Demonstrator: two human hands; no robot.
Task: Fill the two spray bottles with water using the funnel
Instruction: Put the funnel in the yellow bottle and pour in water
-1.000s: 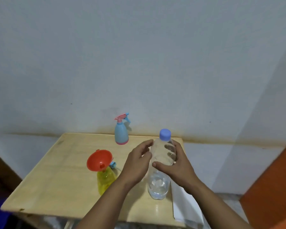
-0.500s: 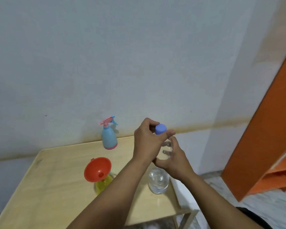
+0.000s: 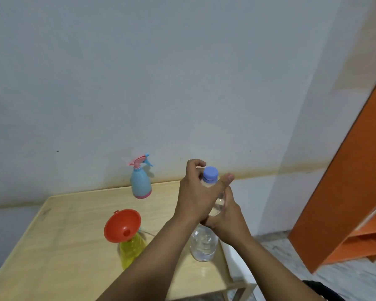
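Note:
A clear water bottle [image 3: 204, 246] with a blue cap [image 3: 210, 174] stands near the table's right edge. My left hand [image 3: 195, 194] curls round its neck, fingers and thumb at the cap. My right hand [image 3: 227, 218] grips the bottle's middle from the right. A yellow spray bottle [image 3: 131, 249] without its head stands to the left, with a red funnel [image 3: 122, 224] tilted in its mouth. A blue spray bottle [image 3: 140, 183] with a pink trigger head stands at the table's back edge by the wall.
The light wooden table [image 3: 63, 246] sits against a pale wall. An orange shelf unit [image 3: 352, 203] stands to the right on a marbled floor. A white panel [image 3: 237, 263] hangs off the table's right side.
My left hand has gone from the bottle's side up to the cap and neck. The camera view has swung right, bringing the orange shelf into sight.

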